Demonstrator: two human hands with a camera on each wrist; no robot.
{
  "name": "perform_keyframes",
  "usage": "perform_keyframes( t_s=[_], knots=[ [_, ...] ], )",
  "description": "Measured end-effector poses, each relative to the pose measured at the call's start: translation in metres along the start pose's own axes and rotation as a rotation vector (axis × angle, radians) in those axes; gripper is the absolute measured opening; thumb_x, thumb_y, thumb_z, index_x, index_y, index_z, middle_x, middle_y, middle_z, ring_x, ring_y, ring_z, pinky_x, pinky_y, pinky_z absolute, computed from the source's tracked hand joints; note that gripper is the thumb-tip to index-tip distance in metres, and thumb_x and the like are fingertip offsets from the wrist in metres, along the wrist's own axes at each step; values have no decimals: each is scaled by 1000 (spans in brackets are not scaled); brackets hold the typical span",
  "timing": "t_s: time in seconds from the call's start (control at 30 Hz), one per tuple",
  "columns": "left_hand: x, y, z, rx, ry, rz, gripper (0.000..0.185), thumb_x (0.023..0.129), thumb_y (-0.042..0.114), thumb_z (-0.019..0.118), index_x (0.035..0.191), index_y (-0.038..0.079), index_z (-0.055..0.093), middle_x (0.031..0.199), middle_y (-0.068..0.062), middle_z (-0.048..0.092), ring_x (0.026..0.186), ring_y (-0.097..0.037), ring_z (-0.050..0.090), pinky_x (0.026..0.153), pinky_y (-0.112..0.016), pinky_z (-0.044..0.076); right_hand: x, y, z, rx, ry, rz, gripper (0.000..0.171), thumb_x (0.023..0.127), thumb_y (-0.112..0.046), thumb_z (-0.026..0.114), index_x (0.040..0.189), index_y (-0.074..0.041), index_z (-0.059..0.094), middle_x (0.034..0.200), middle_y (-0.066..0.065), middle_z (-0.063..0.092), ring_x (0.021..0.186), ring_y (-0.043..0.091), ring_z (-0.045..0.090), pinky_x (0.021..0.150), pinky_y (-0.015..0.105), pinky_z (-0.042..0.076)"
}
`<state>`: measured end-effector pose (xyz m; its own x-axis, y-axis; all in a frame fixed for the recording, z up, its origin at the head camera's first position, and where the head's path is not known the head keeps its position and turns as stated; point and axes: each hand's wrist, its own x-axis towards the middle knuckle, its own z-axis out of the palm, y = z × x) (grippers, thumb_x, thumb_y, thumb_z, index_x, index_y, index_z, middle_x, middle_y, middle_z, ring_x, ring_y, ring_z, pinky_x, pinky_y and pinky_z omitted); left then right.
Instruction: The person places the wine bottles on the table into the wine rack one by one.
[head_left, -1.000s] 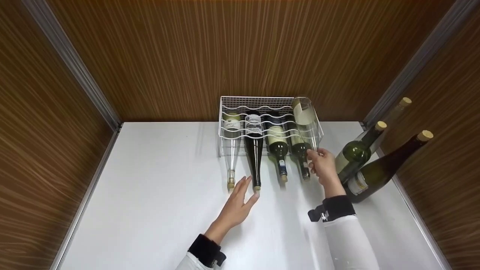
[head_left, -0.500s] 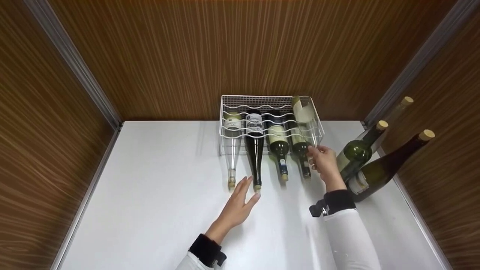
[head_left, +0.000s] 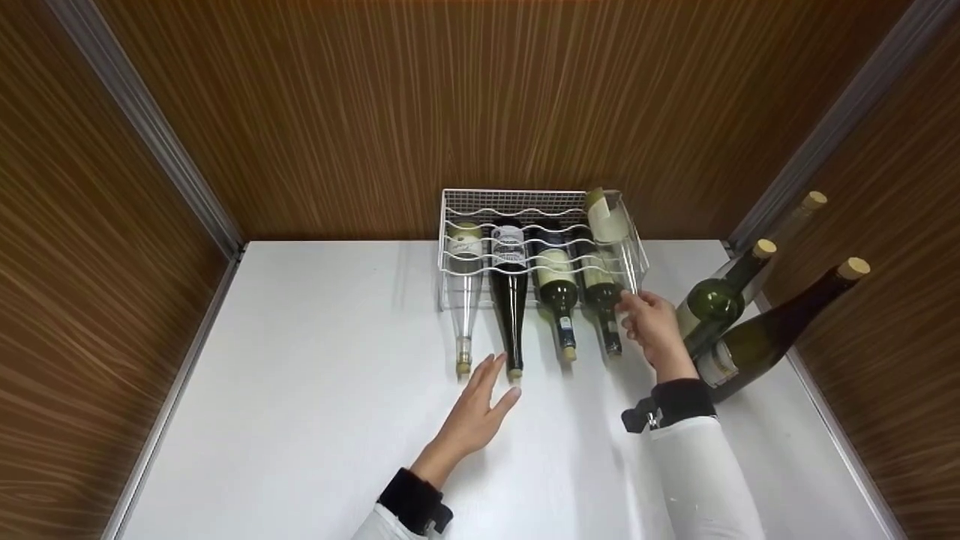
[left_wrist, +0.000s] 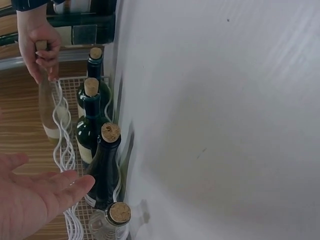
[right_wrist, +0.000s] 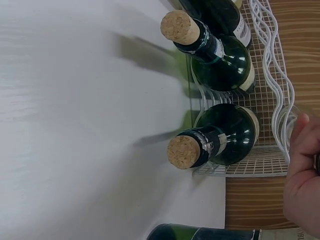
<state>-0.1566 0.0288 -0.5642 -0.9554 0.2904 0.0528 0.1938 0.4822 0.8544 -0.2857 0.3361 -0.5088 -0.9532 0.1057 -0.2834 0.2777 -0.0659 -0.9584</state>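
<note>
While my left hand [head_left: 474, 411] lies flat and spread on the white surface [head_left: 315, 390], its fingertips just short of the corks of the clear bottle [head_left: 463, 300] and the tall dark bottle [head_left: 510, 300], it holds nothing, its grip wide and idle. Both of those lie in the white wire rack [head_left: 480, 206] with their necks sticking out toward me, and next along sit two green bottles [head_left: 556, 289] in the same way. Further right, my right hand [head_left: 651, 326] has its fingers curled round the neck of a pale clear bottle [head_left: 609, 225], which rides tilted on the upper wavy wires at the rack's right end, base toward the back wall. I judge I am partway through sliding this bottle into that top slot. What comes next, as I see it, calls for a steady push along the neck's own line, keeping the body settled in a dip of the wire so it does not roll sideways off the edge. Off to my right, more corked bottles [head_left: 757, 337] lean against the wooden wall.
</note>
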Motion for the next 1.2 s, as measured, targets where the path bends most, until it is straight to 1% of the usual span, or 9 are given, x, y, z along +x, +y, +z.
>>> perform_keyframes(
  t_s=[0.13, 0.23, 0.33, 0.57, 0.7, 0.87, 1.07, 1.13, 1.2],
  knots=[
    [-1, 0, 1, -5, 1, -3, 64, 104, 45, 44, 156, 14, 26, 158, -18, 22, 141, -39, 29, 109, -57, 29, 2, 1, -1, -1, -7, -18, 40, 101, -21, 55, 126, 9, 44, 86, 4, 64, 54, 6, 49, 43, 18, 41],
    [-1, -1, 1, -6, 2, -3, 66, 103, 49, 43, 156, 14, 26, 158, -18, 22, 140, -40, 29, 109, -57, 29, 2, 1, -2, 12, -16, -22, 33, 101, -22, 56, 117, 5, 45, 87, 4, 66, 55, 7, 52, 44, 19, 42],
    [-1, -3, 1, -3, 4, 2, 67, 102, 52, 42, 156, 14, 27, 158, -19, 22, 140, -40, 29, 109, -58, 30, 2, 0, -2, 14, -9, -12, 30, 102, -23, 55, 113, 2, 44, 89, 4, 67, 56, 8, 54, 45, 19, 43],
    [-2, -3, 1, 3, 7, -12, 63, 103, 45, 45, 156, 17, 26, 158, -18, 23, 141, -39, 29, 110, -57, 28, 0, 0, -5, -50, 32, 9, 48, 102, -27, 52, 129, 13, 44, 85, 0, 59, 59, 8, 54, 48, 19, 45],
    [-3, -2, 1, 1, -1, -7, 64, 104, 45, 44, 156, 14, 26, 158, -20, 22, 141, -40, 29, 109, -58, 29, 0, 1, -5, -45, 44, 33, 53, 103, -29, 51, 134, 13, 42, 86, 0, 58, 58, 8, 54, 48, 19, 44],
    [-4, -1, 1, -7, -7, -2, 67, 103, 50, 42, 156, 13, 25, 158, -19, 21, 141, -39, 27, 109, -58, 29, 1, 2, -4, 60, 37, 60, 49, 103, -28, 51, 132, 10, 44, 92, 3, 60, 56, 8, 53, 46, 19, 44],
    [-3, -1, 2, -13, -3, 1, 64, 104, 45, 45, 156, 12, 26, 159, -18, 22, 141, -39, 28, 110, -57, 28, 4, 4, -4, 226, -15, 99, 33, 105, -27, 46, 122, 2, 48, 84, 4, 65, 55, 11, 51, 44, 20, 43],
    [-3, -1, 2, -10, 0, 2, 64, 104, 45, 45, 156, 12, 27, 158, -18, 22, 141, -39, 28, 110, -57, 28, 4, 4, -5, 253, -31, 107, 30, 106, -28, 45, 119, -1, 48, 84, 4, 68, 56, 12, 52, 44, 21, 43],
    [-3, -1, 3, -8, 1, 4, 64, 104, 45, 45, 156, 12, 27, 158, -19, 22, 141, -39, 29, 110, -57, 28, 4, 3, -6, 244, -45, 111, 31, 107, -29, 43, 121, -1, 47, 85, 3, 70, 57, 12, 55, 45, 21, 43]
  ],
)
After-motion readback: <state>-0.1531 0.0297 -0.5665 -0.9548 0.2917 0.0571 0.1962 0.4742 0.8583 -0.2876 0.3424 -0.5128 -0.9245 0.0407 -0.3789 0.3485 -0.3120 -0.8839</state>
